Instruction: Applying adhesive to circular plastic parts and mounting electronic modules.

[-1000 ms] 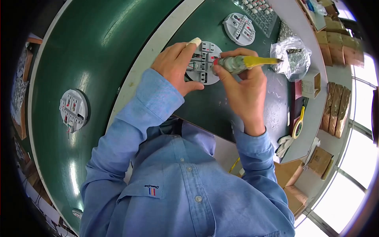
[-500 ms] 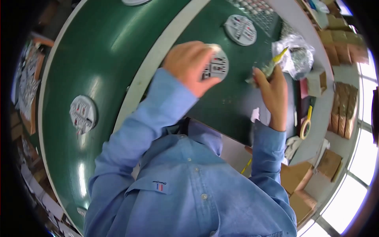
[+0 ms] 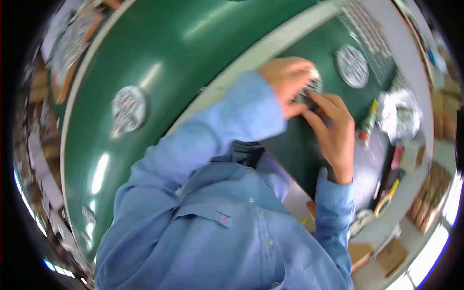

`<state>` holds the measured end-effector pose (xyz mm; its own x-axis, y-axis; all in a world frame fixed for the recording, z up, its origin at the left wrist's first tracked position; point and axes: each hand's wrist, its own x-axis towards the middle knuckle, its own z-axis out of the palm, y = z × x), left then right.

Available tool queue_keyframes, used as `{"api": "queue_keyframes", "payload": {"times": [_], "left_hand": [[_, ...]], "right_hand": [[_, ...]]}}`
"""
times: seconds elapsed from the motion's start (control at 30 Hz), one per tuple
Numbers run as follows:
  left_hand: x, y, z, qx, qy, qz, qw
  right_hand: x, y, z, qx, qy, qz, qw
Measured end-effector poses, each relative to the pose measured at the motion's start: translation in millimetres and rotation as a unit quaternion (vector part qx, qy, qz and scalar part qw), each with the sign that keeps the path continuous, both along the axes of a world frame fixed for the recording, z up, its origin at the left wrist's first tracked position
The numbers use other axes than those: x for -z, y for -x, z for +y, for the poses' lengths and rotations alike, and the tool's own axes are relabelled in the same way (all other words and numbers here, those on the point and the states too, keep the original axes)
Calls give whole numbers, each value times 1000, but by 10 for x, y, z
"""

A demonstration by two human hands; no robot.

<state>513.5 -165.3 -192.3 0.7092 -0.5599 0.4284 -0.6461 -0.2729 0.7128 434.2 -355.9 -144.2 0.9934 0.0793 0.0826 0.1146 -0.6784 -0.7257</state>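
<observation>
Round white printed disc [image 3: 128,108] sits alone on the glossy dark green curved surface [image 3: 193,53], at 9 o'clock from the hands, well apart from them. Left hand [image 3: 286,83] in a light blue sleeve: fingers curled down over a second round white printed disc [image 3: 313,89] on the green work mat [image 3: 295,150], pressing its top edge; most of that disc is hidden under both hands. Right hand [image 3: 335,131] comes in from 5 o'clock, fingers extended, tips touching the same disc's lower edge, not clenched. Third round white printed disc [image 3: 352,66] lies at 2 o'clock from the hands, just beside them, untouched. Slim green and yellow tube [image 3: 368,123] lies on the mat at 3 o'clock from the right hand, near it but apart. Crumpled clear plastic bag [image 3: 401,115] further at 3 o'clock. Picture is motion-blurred; finer grip detail can't be made out.
</observation>
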Motion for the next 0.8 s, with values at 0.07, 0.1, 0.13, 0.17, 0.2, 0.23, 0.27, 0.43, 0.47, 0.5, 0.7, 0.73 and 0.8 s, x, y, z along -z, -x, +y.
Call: {"api": "queue_keyframes", "payload": {"times": [0.07, 0.1, 0.13, 0.17, 0.2, 0.23, 0.27, 0.43, 0.47, 0.5, 0.7, 0.73, 0.8], "left_hand": [[34, -4, 60, 14, -5, 4, 1000], [2, -5, 100, 27, -19, 29, 999], [28, -12, 87, 40, -6, 32, 999], [55, -22, 76, 34, -22, 22, 999], [72, -29, 83, 21, -43, 12, 999], [82, -34, 77, 6, -66, 1, 998], [88, -34, 53, 5, -64, 2, 998], [279, -80, 29, 16, -4, 11, 1000], [392, -110, -14, 30, 2, 4, 1000], [480, -149, -37, 38, 4, -3, 999], [359, -134, -102, 65, -14, 17, 998], [348, -134, -97, 68, -19, 26, 997], [332, -139, -88, 79, -23, 40, 996]], "right_hand": [[4, -75, -67, 9, -10, 19, 1000], [36, -125, -67, 20, -13, 15, 1000], [49, -151, -76, 31, -18, 9, 999], [62, -157, -93, 40, -6, 12, 999], [95, -179, -93, 29, 2, -10, 1000], [125, -202, -92, 17, 7, -32, 999], [137, -228, -95, 2, 11, -55, 998], [90, -369, -82, -41, 32, -47, 998], [98, -391, -106, -61, 44, -44, 996], [104, -396, -95, -57, 61, -44, 996], [213, -311, -319, -58, 17, 8, 998], [239, -297, -296, -43, 28, -6, 999], [285, -275, -257, -6, 55, -37, 998]]}}
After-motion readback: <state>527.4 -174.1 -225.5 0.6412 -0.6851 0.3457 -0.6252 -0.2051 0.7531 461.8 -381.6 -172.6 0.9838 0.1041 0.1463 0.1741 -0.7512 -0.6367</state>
